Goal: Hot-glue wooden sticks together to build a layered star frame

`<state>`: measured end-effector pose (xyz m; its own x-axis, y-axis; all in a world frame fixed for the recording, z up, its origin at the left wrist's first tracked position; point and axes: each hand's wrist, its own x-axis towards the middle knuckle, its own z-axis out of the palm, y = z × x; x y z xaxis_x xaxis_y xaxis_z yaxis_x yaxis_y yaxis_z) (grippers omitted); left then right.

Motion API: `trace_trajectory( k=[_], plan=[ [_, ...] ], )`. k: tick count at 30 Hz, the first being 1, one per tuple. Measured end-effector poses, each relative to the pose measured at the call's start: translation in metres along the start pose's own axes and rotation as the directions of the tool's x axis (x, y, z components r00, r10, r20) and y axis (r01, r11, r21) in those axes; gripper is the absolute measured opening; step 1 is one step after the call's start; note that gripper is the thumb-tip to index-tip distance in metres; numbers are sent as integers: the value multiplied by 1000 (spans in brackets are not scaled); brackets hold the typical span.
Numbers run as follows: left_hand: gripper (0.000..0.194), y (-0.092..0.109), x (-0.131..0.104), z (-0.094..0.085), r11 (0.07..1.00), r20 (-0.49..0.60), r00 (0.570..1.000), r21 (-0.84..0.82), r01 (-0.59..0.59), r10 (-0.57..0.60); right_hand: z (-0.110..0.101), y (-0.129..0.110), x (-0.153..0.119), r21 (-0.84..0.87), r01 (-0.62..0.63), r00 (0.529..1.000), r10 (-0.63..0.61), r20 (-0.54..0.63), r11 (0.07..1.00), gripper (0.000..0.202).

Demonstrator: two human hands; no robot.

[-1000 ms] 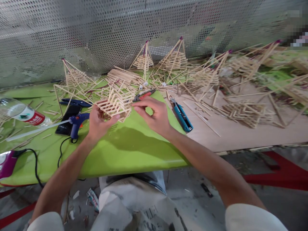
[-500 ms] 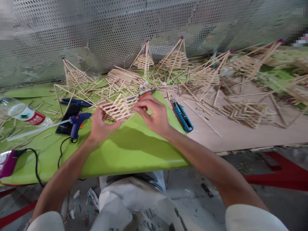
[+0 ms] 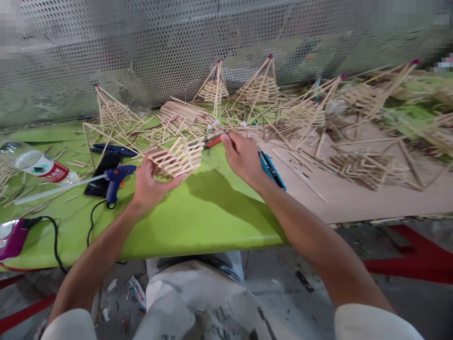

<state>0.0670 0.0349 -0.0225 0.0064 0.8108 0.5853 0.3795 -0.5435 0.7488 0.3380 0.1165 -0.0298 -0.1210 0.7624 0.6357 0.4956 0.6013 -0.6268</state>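
A small pyramid-like lattice of glued pale wooden sticks [image 3: 177, 159] rests in my left hand [image 3: 150, 182], held above the green tabletop, thumb along its lower edge and fingers behind it. To its right, my right hand [image 3: 242, 156] is closed at the end of a slim red-handled tool [image 3: 214, 140], thumb and forefinger against the handle. The hand covers part of that tool, so its exact kind is unclear. A teal utility knife [image 3: 272, 172] lies just beyond the right wrist, partly hidden.
A blue glue gun [image 3: 113, 183] with a long glue stick sits over a black phone [image 3: 99, 182], left. Nearby are a plastic bottle [image 3: 42, 165] and dark-handled pliers [image 3: 113, 149]. Several stick pyramids [image 3: 260, 87] and a stick pile [image 3: 184, 115] line the back, before a perforated metal panel [image 3: 141, 47].
My right hand has left the stick lattice and moved right onto the red-handled tool. The left hand keeps the lattice in nearly the same place.
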Motion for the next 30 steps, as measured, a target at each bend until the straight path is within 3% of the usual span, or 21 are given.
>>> trace_trajectory(
  k=[8, 13, 19, 23, 30],
  plan=[
    [64, 2, 2, -3, 998, -47, 998, 35, -44, 46, 11, -1, -10, -78, 114, 991, -108, 78, 990, 35],
    [74, 4, 9, -1, 970, -83, 988, -219, 107, -128, 10, -12, -15, -97, 199, 980, -199, 12, 975, 38],
    [68, 10, 10, 3, 917, 16, 968, -316, 243, -251, 16, -43, -30, -71, 406, 909, -411, -72, 911, 14],
    [65, 14, 6, 9, 880, 108, 945, -345, 326, -308, 22, -48, -34, -73, 475, 875, -480, -66, 877, 15],
    [63, 15, 4, 19, 880, 193, 946, -354, 316, -262, 27, -45, -33, -98, 506, 857, -512, -49, 857, 16]
  ],
)
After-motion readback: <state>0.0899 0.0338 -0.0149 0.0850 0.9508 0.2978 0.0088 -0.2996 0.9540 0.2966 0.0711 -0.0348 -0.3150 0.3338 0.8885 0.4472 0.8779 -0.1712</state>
